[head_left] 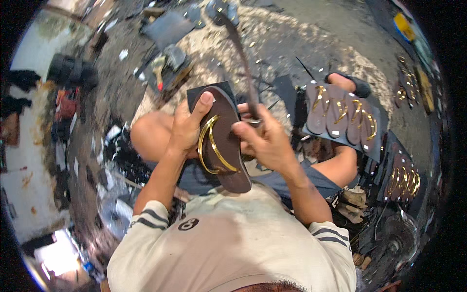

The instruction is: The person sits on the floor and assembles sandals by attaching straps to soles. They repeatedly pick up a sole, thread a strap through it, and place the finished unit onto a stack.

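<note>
In front of my chest, my left hand (187, 119) grips a dark brown sandal (221, 117) with gold V-shaped straps, thumb pressed on its sole near the upper end. A flat black sheet (194, 95) lies behind the sandal and juts past its edge. My right hand (265, 134) is at the sandal's right side, fingers closed around the lower end of a long dark strip (241, 51). That strip rises away from me, curved and blurred. Whether the right hand also holds a blade cannot be made out.
Several brown gold-strapped sandals (335, 114) lie in a row on a board over my right leg. More sandals (403, 182) are stacked further right, near a fan (396, 238). A brush (158, 70) rests on a block beyond my left knee. Dark sheets (168, 29) lie farther off.
</note>
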{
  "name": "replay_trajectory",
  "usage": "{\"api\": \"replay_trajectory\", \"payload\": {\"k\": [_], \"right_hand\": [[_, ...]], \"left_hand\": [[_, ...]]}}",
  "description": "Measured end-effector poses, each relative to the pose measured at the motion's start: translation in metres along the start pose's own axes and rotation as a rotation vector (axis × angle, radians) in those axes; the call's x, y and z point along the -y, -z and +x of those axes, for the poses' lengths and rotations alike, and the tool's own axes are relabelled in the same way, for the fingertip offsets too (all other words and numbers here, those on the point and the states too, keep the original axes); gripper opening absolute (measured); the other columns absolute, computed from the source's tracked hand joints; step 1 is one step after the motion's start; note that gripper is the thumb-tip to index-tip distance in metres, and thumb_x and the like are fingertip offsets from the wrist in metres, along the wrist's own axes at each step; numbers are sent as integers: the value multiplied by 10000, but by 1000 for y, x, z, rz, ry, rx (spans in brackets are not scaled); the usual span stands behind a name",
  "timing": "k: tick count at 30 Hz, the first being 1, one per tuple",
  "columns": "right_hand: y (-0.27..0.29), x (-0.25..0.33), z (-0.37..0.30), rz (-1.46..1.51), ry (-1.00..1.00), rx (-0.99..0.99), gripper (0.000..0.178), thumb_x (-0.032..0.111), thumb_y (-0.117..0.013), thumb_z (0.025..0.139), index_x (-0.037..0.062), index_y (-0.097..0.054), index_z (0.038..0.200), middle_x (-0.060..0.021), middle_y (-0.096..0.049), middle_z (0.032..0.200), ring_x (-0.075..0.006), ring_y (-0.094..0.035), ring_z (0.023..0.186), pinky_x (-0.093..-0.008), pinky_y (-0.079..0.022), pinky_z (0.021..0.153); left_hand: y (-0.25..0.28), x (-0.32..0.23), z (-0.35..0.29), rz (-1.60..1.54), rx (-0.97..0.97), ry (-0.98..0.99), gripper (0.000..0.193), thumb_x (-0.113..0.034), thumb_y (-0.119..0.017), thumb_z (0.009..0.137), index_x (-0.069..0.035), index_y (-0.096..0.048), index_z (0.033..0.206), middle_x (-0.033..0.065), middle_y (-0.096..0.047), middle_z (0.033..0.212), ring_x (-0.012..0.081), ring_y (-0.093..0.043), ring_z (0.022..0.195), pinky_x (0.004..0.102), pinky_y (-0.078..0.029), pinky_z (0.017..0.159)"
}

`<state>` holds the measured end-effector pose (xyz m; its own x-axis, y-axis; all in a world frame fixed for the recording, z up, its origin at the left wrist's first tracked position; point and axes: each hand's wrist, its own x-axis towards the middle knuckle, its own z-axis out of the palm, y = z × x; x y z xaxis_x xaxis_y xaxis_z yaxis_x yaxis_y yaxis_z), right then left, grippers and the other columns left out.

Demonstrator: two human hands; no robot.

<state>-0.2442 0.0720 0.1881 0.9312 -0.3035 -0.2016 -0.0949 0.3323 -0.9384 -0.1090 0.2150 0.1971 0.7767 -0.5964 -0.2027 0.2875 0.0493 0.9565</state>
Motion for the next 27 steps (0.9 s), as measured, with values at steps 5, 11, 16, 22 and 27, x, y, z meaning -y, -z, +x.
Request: {"api": "replay_trajectory", "payload": {"k": [5,11,16,22,27], "right_hand": [[15,-83,-36,-738,395,2,305,85,-698,855,19,-590,1133,-171,-637,881,-291,-657,741,-360,-514,638],[13,-105,-35,-769,325,21,301,-34,-662,771,37,-595,1055,-176,-620,862,-377,-643,770,-394,-511,649],[0,-57,11,-845,454,41,396,14,-704,743,80,-554,1103,-167,-604,892,-393,-632,810,-461,-510,685],[3,9,37,-914,433,349,302,4,-705,719,41,-548,974,-170,-590,831,-405,-596,765,-466,-465,652],[13,35,52,-924,389,582,245,43,-690,754,21,-536,943,-192,-598,780,-413,-602,743,-450,-474,630]], "left_hand": [[25,2,-32,41,-100,102,374,-405,-620,976,-32,-631,994,-4,-636,867,70,-590,735,235,-509,647],[29,13,-43,154,-133,74,401,-421,-621,972,-25,-644,1033,-4,-648,880,72,-591,764,245,-512,694],[19,-7,-48,170,-8,80,380,-381,-657,958,-14,-652,1057,10,-675,926,92,-617,837,261,-521,757],[22,-18,-54,211,63,193,398,-370,-671,950,5,-661,1085,35,-691,962,106,-629,858,264,-521,765],[21,-21,-54,236,107,210,385,-322,-694,938,12,-664,1128,39,-695,991,111,-628,885,271,-519,795]]}}
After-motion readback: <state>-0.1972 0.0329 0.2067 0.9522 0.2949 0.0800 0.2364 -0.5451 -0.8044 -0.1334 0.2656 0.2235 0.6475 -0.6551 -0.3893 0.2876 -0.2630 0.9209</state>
